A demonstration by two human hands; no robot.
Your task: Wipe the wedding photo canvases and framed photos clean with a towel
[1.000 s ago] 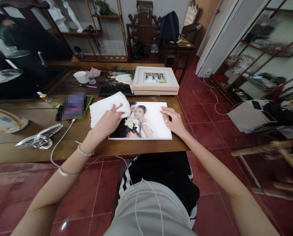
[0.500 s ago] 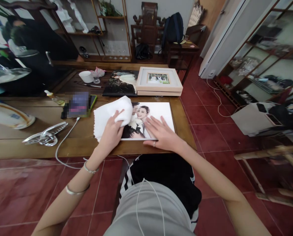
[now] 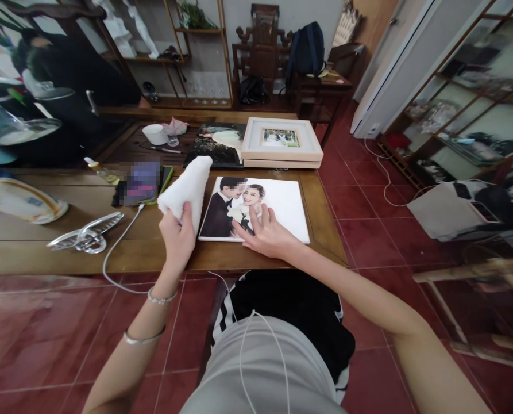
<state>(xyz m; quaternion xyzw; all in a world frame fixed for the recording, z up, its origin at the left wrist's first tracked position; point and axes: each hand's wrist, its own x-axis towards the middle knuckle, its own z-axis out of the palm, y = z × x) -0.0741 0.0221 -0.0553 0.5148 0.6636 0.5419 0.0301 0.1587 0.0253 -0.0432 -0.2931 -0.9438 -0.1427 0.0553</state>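
Note:
A white cloth (image 3: 187, 187) is gripped in my left hand (image 3: 177, 236), raised just left of a photo panel. That photo panel (image 3: 284, 201) lies flat near the table's front edge and shows a couple on a white ground. My right hand (image 3: 270, 233) rests over its lower middle with the fingers spread and hides part of the picture. Behind the panel stands a pale framed photo (image 3: 316, 150), on top of what looks like a second frame. A dark photo panel (image 3: 202, 150) lies beside it on the left.
Left on the wooden table (image 3: 15, 253) are a clear hair claw clip (image 3: 90, 233), a phone (image 3: 142, 181) with a white cable (image 3: 110, 253), a dropper bottle (image 3: 101, 171) and a white cup (image 3: 155, 134). A white appliance (image 3: 446, 210) stands on the red-tiled floor at right.
My left hand has lifted the cloth off the photo panel and moved left, uncovering the panel's left part. My right hand has slid a little left across the panel.

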